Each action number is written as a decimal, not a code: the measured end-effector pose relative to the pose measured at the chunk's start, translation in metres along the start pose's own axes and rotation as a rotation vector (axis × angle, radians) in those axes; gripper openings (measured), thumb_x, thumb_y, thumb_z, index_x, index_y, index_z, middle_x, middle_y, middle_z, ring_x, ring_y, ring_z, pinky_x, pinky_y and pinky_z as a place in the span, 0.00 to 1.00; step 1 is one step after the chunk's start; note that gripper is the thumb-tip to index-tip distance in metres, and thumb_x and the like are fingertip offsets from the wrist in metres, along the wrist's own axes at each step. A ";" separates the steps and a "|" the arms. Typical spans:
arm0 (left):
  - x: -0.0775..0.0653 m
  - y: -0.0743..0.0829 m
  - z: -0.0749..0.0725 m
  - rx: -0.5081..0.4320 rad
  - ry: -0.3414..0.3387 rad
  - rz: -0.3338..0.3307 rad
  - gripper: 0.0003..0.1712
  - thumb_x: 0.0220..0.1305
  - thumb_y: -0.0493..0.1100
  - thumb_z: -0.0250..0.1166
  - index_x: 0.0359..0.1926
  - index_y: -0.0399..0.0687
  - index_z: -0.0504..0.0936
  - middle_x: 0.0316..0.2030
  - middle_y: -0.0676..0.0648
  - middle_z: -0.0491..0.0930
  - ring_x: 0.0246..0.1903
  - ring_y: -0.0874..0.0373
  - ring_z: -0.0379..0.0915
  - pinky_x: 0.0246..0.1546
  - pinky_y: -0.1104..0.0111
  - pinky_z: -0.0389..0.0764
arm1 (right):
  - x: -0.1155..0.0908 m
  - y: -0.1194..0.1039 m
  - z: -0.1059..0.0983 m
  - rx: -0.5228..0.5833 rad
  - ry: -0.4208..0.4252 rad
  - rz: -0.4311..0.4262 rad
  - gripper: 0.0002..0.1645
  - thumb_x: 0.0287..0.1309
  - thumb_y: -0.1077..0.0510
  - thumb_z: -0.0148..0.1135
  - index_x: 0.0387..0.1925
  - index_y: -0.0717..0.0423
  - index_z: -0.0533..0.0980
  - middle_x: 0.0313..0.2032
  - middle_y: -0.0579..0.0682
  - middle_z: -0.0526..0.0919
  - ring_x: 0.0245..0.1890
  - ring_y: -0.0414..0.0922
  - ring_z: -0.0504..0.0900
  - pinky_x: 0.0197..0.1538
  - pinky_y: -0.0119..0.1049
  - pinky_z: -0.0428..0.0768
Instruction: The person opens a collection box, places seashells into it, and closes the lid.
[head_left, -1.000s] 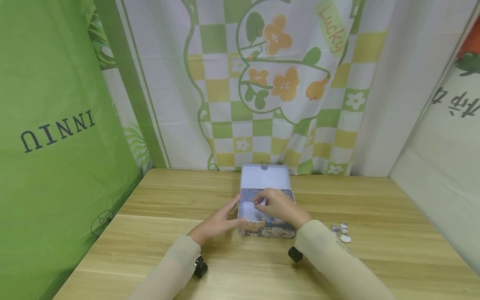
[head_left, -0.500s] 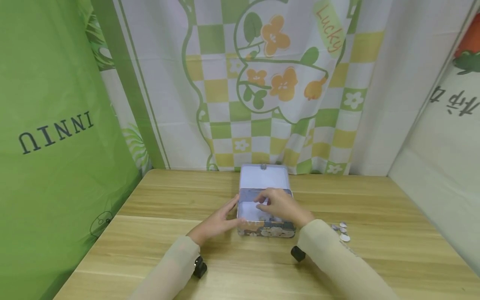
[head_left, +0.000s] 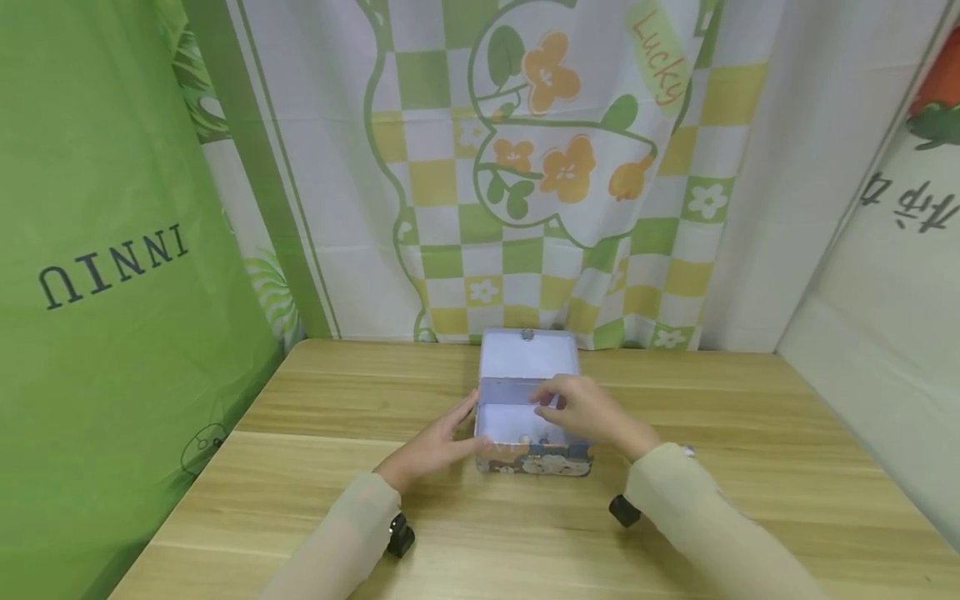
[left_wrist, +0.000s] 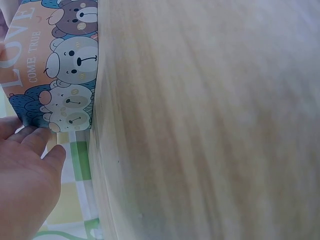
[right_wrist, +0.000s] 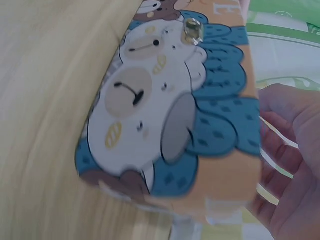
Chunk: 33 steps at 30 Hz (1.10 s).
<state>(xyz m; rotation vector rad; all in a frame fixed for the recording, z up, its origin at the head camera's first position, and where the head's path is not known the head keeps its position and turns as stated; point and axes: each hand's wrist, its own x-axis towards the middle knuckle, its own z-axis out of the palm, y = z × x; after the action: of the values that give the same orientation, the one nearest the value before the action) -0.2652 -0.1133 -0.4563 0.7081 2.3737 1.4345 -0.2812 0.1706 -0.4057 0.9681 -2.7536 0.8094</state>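
A tin box (head_left: 555, 463) printed with cartoon bears stands on the table, its lid (head_left: 528, 357) tipped back. Along its left side lies my left hand (head_left: 431, 447), fingers straight against the wall and thumb at the front rim. The left wrist view shows those fingers (left_wrist: 37, 137) at the tin's printed end. Above the right part of the opening hovers my right hand (head_left: 591, 412), thumb and fingertips parted with nothing seen between them. Small pale pieces (head_left: 525, 439) lie inside near the front wall. A shiny clasp (right_wrist: 193, 31) sits on the tin's front.
Small white and purplish shell-like pieces (head_left: 687, 451) lie on the table right of the tin, mostly hidden behind my right sleeve (head_left: 678, 483). A printed curtain (head_left: 517, 283) hangs behind the wooden table (head_left: 360, 392), with a green one (head_left: 135, 375) on the left.
My right hand let go of a small piece over the tin, its fingers parting, then moved right. Its sleeve now covers most of the loose pieces. The left hand has stayed put.
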 end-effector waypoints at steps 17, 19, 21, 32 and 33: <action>-0.002 0.002 0.000 0.013 0.001 0.004 0.53 0.68 0.63 0.63 0.81 0.59 0.41 0.79 0.55 0.39 0.76 0.52 0.40 0.72 0.47 0.52 | -0.047 0.027 -0.038 -0.028 0.099 0.024 0.07 0.59 0.64 0.69 0.40 0.56 0.86 0.33 0.42 0.84 0.28 0.36 0.74 0.31 0.33 0.77; -0.002 0.002 0.000 0.012 0.000 0.002 0.53 0.68 0.63 0.63 0.81 0.59 0.41 0.79 0.55 0.39 0.76 0.52 0.40 0.72 0.47 0.52 | -0.054 0.031 -0.040 -0.041 0.103 0.042 0.06 0.59 0.64 0.69 0.39 0.56 0.86 0.32 0.41 0.84 0.27 0.35 0.74 0.30 0.32 0.77; -0.002 0.002 0.000 0.016 -0.002 -0.001 0.53 0.68 0.63 0.63 0.81 0.59 0.41 0.79 0.55 0.39 0.76 0.52 0.40 0.72 0.47 0.52 | -0.062 0.036 -0.043 -0.051 0.103 0.056 0.06 0.59 0.64 0.69 0.39 0.55 0.86 0.32 0.41 0.84 0.27 0.35 0.73 0.30 0.33 0.76; -0.001 -0.001 0.000 0.024 -0.003 0.010 0.53 0.68 0.63 0.63 0.81 0.58 0.41 0.79 0.54 0.39 0.76 0.51 0.40 0.72 0.46 0.52 | -0.098 0.061 -0.055 -0.058 0.044 0.165 0.08 0.62 0.61 0.67 0.44 0.56 0.85 0.35 0.40 0.83 0.27 0.35 0.73 0.29 0.32 0.75; -0.001 -0.001 0.000 0.026 -0.003 0.011 0.53 0.68 0.63 0.63 0.81 0.57 0.41 0.79 0.53 0.39 0.76 0.51 0.40 0.72 0.46 0.52 | -0.101 0.063 -0.055 -0.056 0.042 0.171 0.09 0.62 0.62 0.67 0.44 0.57 0.85 0.35 0.41 0.83 0.26 0.35 0.73 0.28 0.32 0.76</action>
<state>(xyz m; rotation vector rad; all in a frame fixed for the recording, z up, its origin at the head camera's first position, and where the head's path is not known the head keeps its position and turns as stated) -0.2649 -0.1139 -0.4576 0.7305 2.3935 1.4088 -0.2435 0.2960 -0.4146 0.7046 -2.8349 0.7622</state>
